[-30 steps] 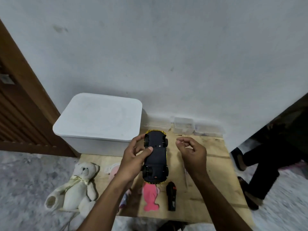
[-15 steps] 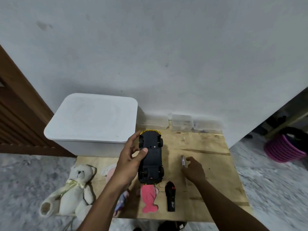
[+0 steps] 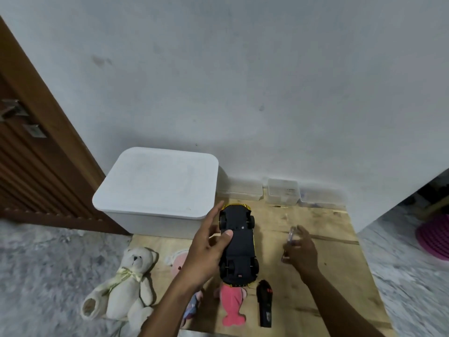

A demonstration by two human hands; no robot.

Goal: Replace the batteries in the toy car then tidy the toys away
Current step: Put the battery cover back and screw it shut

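Gripped in the left hand [image 3: 206, 254], thumb laid across its underside, the toy car [image 3: 239, 249] is held upside down above the wooden board [image 3: 340, 276]. At its 3 o'clock, a slim clear object [image 3: 290, 237] is pinched by the right hand [image 3: 302, 251]; a black remote [image 3: 264, 305] is seen at 6 o'clock.

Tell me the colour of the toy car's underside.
Black, on the upturned yellow-edged toy car; head view shows it.

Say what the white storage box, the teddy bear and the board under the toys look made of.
White storage box: likely plastic, matt, smooth moulded rounded corners. Teddy bear: cream plush fabric, fuzzy surface, ribbon at the neck. Board: plywood by its look, unfinished, pale grain and dark streaks.
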